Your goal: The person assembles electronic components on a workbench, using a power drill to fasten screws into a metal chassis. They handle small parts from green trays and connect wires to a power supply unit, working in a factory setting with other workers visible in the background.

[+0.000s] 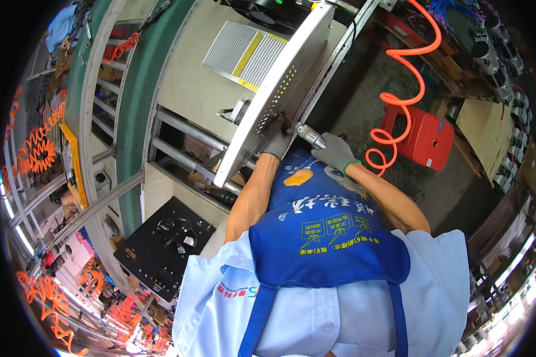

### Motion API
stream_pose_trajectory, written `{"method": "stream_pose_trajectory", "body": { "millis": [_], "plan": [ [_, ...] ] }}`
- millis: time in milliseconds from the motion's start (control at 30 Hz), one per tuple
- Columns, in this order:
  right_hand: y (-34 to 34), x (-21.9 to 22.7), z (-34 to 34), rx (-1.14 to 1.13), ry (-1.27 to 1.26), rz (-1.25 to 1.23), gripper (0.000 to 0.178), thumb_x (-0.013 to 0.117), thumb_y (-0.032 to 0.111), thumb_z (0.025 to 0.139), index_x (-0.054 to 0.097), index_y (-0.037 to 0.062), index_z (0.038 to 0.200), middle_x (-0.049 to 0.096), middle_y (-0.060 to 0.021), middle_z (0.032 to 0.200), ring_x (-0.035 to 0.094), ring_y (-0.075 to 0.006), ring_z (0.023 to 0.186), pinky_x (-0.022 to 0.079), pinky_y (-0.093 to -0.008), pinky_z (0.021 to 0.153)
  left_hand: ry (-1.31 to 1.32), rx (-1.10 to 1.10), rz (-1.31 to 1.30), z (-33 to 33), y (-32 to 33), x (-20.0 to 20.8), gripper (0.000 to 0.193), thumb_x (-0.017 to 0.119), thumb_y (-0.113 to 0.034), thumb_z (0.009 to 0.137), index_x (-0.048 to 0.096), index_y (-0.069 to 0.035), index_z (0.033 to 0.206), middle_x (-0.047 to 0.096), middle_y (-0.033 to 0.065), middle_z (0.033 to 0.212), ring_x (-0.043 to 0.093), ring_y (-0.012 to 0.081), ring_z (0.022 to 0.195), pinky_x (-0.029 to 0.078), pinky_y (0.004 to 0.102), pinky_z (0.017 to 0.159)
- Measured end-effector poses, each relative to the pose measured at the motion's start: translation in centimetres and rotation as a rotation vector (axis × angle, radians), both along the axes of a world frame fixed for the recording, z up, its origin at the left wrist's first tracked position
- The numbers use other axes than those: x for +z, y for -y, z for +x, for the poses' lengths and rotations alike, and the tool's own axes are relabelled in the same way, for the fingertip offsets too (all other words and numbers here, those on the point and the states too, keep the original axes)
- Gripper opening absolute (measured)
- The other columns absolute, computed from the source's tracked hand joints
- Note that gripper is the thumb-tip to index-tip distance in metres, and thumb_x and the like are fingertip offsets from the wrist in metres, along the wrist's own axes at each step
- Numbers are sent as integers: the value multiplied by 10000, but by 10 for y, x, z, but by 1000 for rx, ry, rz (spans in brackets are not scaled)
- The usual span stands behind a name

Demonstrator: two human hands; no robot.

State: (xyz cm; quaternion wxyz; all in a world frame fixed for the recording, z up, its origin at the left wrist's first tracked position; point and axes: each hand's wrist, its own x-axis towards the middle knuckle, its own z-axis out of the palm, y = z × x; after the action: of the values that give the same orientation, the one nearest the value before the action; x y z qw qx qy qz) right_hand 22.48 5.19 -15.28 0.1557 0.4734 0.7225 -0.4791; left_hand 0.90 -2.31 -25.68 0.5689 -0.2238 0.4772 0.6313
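A metal panel (273, 95) with a white edge and rows of round holes stands upright before me. My left hand (275, 140), in a dark grey glove, is against the holed face, its fingers bent and close together. Shadow hides what they pinch, if anything. My right hand (337, 153), in a grey glove with a green cuff, is closed round a silver air screwdriver (309, 135). The tool's tip points at the panel, right beside my left fingers. Behind the panel lie a finned heat sink (235, 50) with a yellow strip and a small black component (240, 111).
An orange coiled air hose (393, 98) hangs at the right, above a red plastic box (426, 140). Metal rollers (187, 156) run across the line at the left. A black panel with a fan (161, 247) lies at lower left. Several metal parts line the far right.
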Motion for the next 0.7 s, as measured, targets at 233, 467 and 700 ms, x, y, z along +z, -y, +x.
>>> {"method": "stream_pose_trajectory", "body": {
  "millis": [233, 467, 700],
  "plan": [
    [-11, 0, -2, 61, 26, -3, 488, 698, 435, 819, 639, 68, 1134, 702, -195, 1080, 686, -394, 1047, 535, -493, 929, 42, -8, -62, 1, -6, 17, 159, 539, -147, 1072, 637, -65, 1165, 591, 35, 805, 541, 134, 631, 392, 245, 491],
    [-7, -19, -4, 39, -9, 22, 450, 711, 423, 846, 622, 54, 1089, 704, -217, 1029, 679, -411, 1025, 521, -510, 897, 25, -128, -25, -5, 6, 5, 186, 535, -163, 1072, 618, -88, 1220, 555, -27, 767, 440, 45, 569, 322, 217, 454],
    [-6, -21, -4, 52, -4, -7, 487, 691, 445, 839, 633, 63, 1137, 692, -203, 1093, 679, -393, 1068, 538, -484, 943, -23, -211, -83, -4, -3, 16, 187, 544, -189, 1073, 629, -132, 1229, 517, -50, 782, 381, 47, 582, 294, 211, 480]
  ]
}}
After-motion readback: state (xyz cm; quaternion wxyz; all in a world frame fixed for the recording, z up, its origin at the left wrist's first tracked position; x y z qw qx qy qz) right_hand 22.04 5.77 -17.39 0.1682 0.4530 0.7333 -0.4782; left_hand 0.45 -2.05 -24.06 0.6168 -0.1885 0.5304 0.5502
